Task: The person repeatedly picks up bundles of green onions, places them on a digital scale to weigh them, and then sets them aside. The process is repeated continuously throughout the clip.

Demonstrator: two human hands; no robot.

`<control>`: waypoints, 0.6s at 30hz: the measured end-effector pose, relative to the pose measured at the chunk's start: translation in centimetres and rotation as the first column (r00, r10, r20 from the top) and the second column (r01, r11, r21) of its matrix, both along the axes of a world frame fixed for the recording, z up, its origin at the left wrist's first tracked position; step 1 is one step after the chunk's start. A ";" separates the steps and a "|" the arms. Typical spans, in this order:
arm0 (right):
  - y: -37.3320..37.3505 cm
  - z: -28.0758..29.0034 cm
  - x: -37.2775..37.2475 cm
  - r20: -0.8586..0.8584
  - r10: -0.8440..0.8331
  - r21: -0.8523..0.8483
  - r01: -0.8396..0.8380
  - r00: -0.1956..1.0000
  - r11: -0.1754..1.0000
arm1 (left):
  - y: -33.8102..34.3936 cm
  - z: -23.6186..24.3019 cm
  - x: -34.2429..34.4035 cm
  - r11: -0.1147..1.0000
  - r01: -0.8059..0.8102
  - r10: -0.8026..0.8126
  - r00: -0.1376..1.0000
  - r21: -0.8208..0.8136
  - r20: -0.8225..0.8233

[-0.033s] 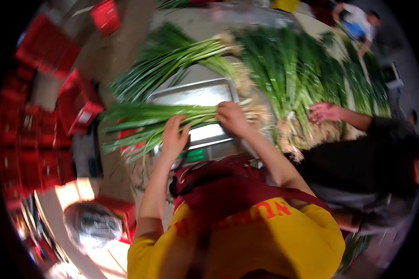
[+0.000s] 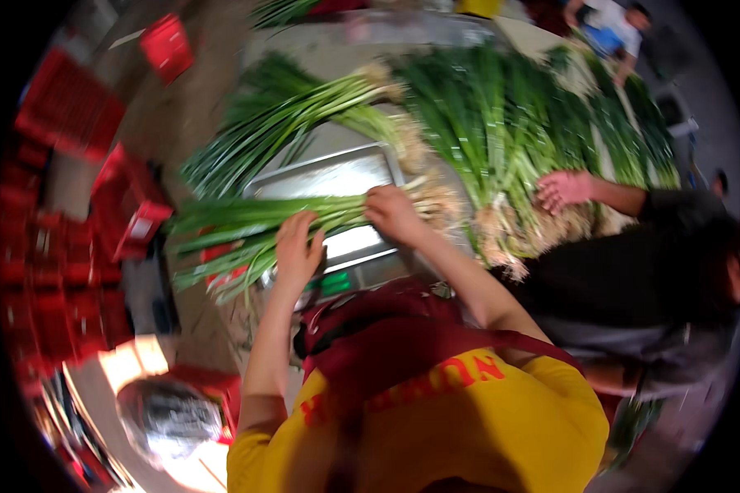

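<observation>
A bunch of green onions (image 2: 337,209) lies crosswise over a shiny metal weighing tray (image 2: 345,174), leaves to the left and pale roots to the right. On its leafy part rests my left hand (image 2: 300,248), fingers curled over the near side. My right hand (image 2: 393,215) is closed around the pale stems close to the roots. Below the tray glows a small green display (image 2: 335,283), partly behind my left wrist. Beyond the tray sits another loose pile of green onions (image 2: 304,111), its roots also pointing right.
A large heap of green onions (image 2: 489,107) covers the table's right side. Over its roots is a co-worker's hand (image 2: 563,191), fingers spread. Red crates (image 2: 131,201) stand on the floor at left, near a clear plastic bag (image 2: 168,419). Another person (image 2: 621,33) bends over at far right.
The whole view has shifted slightly, with the scene sliding left. Both my hands keep the same places on the bunch.
</observation>
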State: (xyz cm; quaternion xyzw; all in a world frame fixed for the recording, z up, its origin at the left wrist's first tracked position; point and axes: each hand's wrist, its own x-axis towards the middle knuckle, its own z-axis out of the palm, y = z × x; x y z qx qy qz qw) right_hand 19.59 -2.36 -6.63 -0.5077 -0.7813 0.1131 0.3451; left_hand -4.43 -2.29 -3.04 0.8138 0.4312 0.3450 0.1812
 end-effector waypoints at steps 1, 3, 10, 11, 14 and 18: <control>0.1 0.3 0.0 -0.051 0.007 -0.024 -0.008 0.999 1.000 | 0.1 -0.3 0.4 0.999 0.024 -0.021 0.996 0.032 -0.088; 0.3 -0.1 0.0 -0.143 0.015 -0.079 -0.027 0.990 0.996 | 0.4 -0.8 0.9 0.997 0.051 -0.037 0.970 0.054 -0.240; -1.0 1.5 1.7 -0.236 -0.121 -0.091 0.103 0.964 0.991 | 2.5 -3.3 2.8 0.988 0.139 -0.113 0.942 0.061 -0.315; -1.5 2.0 2.1 -0.261 -0.146 -0.119 0.118 0.954 0.986 | 2.6 -3.6 3.2 0.987 0.144 -0.116 0.946 0.071 -0.303; -2.0 0.1 2.7 -0.582 -0.302 -0.317 0.132 0.755 0.939 | 2.3 -3.5 3.9 0.985 0.136 -0.100 0.949 0.102 -0.300; -1.6 0.7 3.4 -0.873 -0.425 -0.454 -0.080 0.240 0.887 | 2.1 -3.8 3.8 0.982 0.145 -0.096 0.935 0.120 -0.342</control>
